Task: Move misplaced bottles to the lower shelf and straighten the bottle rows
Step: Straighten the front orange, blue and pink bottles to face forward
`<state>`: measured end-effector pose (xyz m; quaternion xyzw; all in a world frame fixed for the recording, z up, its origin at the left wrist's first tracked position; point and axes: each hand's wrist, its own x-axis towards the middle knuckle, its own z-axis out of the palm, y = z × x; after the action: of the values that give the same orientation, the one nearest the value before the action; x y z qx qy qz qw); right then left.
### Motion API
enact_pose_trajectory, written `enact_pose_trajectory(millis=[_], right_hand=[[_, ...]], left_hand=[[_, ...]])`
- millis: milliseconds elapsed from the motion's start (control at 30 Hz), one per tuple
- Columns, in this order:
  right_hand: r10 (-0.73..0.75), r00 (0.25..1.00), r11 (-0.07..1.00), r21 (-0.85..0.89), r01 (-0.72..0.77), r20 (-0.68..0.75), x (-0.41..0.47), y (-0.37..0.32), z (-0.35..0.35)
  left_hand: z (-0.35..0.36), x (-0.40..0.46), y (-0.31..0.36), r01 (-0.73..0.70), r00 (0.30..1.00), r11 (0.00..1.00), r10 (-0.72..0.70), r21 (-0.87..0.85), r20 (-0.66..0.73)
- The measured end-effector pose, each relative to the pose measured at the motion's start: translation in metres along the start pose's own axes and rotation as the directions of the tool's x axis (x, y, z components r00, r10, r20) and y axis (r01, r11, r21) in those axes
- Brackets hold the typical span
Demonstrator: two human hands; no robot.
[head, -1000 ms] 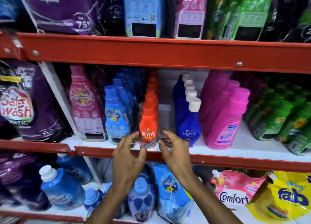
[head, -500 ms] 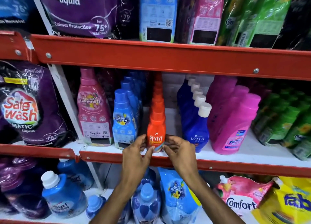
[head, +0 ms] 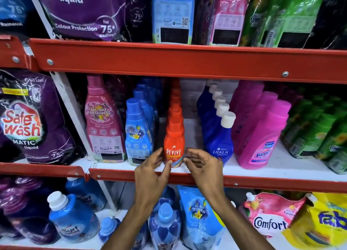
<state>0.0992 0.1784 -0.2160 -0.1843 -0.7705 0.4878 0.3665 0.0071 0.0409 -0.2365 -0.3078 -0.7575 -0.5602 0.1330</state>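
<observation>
Left hand (head: 150, 172) and right hand (head: 203, 168) flanking orange "REVIVE" bottle (head: 174, 146) beside "UJALA" bottle (head: 219, 142).

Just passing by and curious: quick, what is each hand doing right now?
Left hand: open, fingertips touching the orange Revive bottle at its base, not gripping it.
Right hand: open, fingers curled beside the same bottle; contact cannot be told.

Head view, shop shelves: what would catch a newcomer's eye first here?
The orange Revive bottle at the front of its row, mid-shelf, with the left hand and right hand cupped either side of its base. Right of it stand a blue Ujala bottle and pink Vanish bottles; red shelf rails cross the frame.
</observation>
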Motion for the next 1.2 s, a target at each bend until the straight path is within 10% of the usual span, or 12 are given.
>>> enact_pose_trajectory(millis=[167,367,700,1200], right_hand=[[-0.257,0.924,0.964,-0.144,0.223,-0.285,-0.021,0.008,-0.033],[-0.195,0.851,0.979,-0.152,0.137,-0.487,-0.018,0.026,-0.074],[-0.042,0.970,0.989,-0.147,0.006,-0.240,0.000,0.036,-0.095],[0.001,0.970,0.997,-0.080,-0.021,-0.242,0.003,0.042,-0.100]], left_hand=[[0.005,-0.018,0.014,-0.227,0.957,0.973,0.229,0.032,-0.181],[0.048,-0.019,0.040,-0.173,0.984,0.982,0.175,-0.083,0.018],[0.089,0.001,0.052,0.085,0.968,0.984,-0.044,-0.157,0.248],[0.094,0.003,0.054,0.196,0.946,0.958,-0.129,-0.209,0.296]])
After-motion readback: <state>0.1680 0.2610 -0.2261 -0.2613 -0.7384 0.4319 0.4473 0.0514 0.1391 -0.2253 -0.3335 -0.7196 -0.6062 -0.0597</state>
